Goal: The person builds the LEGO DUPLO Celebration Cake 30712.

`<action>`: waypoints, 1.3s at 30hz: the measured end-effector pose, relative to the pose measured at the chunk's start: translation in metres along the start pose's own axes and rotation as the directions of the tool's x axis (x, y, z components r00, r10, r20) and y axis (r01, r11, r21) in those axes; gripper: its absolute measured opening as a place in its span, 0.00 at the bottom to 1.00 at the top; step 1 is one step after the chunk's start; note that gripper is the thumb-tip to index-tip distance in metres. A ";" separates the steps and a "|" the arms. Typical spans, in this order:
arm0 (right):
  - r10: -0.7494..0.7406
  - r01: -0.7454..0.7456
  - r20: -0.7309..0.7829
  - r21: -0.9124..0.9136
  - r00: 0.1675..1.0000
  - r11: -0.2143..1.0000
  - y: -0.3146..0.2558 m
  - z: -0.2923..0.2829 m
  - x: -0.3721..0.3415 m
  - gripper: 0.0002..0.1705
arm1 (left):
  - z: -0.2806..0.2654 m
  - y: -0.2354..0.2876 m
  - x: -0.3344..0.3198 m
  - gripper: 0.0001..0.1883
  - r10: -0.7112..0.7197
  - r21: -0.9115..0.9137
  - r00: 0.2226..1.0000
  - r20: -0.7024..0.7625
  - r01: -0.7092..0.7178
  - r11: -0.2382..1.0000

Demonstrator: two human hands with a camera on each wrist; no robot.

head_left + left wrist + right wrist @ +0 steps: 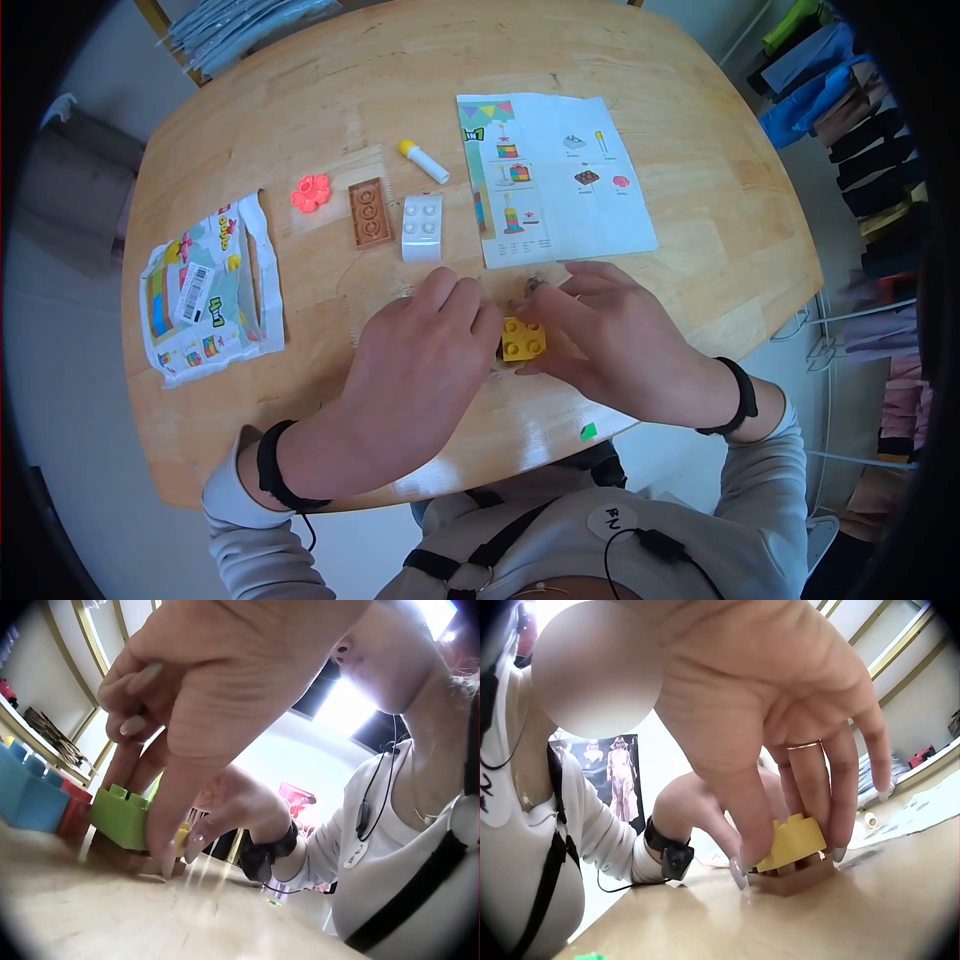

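Note:
My left hand (420, 350) grips a light green toy brick (120, 817) between thumb and fingers, low over the table; in the head view the hand hides it. My right hand (625, 345) pinches a yellow four-stud brick (523, 340) between thumb and fingers, beside the left fingertips. Under the yellow brick in the right wrist view is a brown plate (795, 880), close to the tabletop. A red brick (75, 810) and a blue brick (31, 791) stand just beyond the green one in the left wrist view.
Farther back lie a white curved brick (422, 240), a second brown plate (370, 214), a pink flower (310, 192) and a yellow-tipped white candle piece (430, 166). A printed instruction sheet (590, 220) is behind the right hand. At left lies a printed bag (215, 270); a green scrap (588, 431) sits near the front edge.

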State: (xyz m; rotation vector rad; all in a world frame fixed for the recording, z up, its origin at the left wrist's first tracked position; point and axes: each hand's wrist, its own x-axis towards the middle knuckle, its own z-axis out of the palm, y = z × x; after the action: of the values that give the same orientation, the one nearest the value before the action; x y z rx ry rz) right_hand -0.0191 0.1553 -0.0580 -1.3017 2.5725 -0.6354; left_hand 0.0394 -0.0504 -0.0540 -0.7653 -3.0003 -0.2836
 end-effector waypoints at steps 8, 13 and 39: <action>-0.068 0.066 -0.016 -0.100 0.998 0.993 -0.002 -0.006 0.005 0.18 | 0.006 0.002 0.005 0.20 0.032 -0.059 0.999 0.010 -0.032 0.998; -0.126 0.118 -0.041 -0.158 0.991 0.980 0.000 0.001 0.004 0.15 | 0.005 -0.001 0.013 0.20 0.051 -0.133 0.997 0.052 -0.044 0.990; -0.163 0.236 0.351 -0.176 0.922 0.956 -0.013 -0.005 0.106 0.11 | -0.006 -0.045 -0.016 0.21 -0.289 -0.072 0.952 0.104 0.297 0.952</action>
State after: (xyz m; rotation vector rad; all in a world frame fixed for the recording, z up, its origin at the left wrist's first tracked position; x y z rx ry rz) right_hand -0.0749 0.0650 -0.0451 -1.6006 2.2951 -0.1434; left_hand 0.0324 -0.0977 -0.0574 -0.3399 -3.2044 -0.3992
